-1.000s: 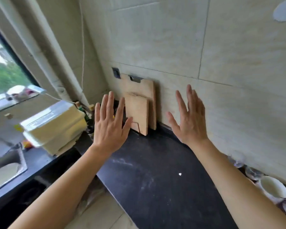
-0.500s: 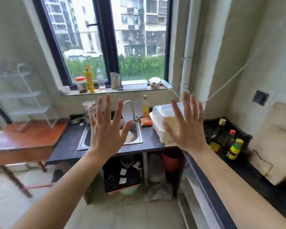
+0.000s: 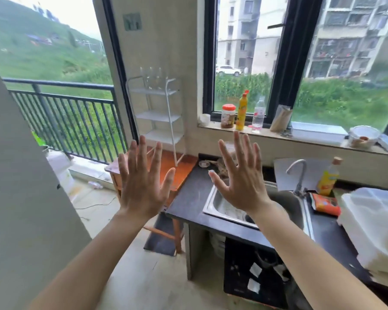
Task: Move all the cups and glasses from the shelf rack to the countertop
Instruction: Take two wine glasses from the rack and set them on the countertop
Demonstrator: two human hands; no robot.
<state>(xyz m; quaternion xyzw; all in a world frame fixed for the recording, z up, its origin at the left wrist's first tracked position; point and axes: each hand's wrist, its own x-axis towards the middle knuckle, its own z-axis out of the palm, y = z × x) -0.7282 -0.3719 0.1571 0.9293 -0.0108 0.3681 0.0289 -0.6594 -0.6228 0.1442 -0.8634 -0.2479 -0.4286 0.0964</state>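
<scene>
A white shelf rack (image 3: 158, 113) stands on an orange wooden table (image 3: 179, 168) in the corner by the wall. Several clear stemmed glasses (image 3: 154, 78) stand on its top tier; the two lower tiers look bare. My left hand (image 3: 141, 184) is raised in front of the table, palm forward, fingers spread, holding nothing. Over the sink, my right hand (image 3: 242, 177) is raised the same way and is likewise empty. Both hands are well short of the rack. The dark countertop (image 3: 188, 202) runs rightward from the table.
A steel sink (image 3: 224, 209) with a tap (image 3: 297, 173) is set in the countertop. Bottles and a jar (image 3: 228, 116) line the windowsill. A white lidded box (image 3: 376, 224) sits at the right. A pale panel (image 3: 20, 198) stands at the left, a balcony railing (image 3: 70, 117) beyond it.
The view has swung left from the tiled wall and cutting boards, past the sink, to the corner with the rack. Both hands stay raised, open and empty throughout.
</scene>
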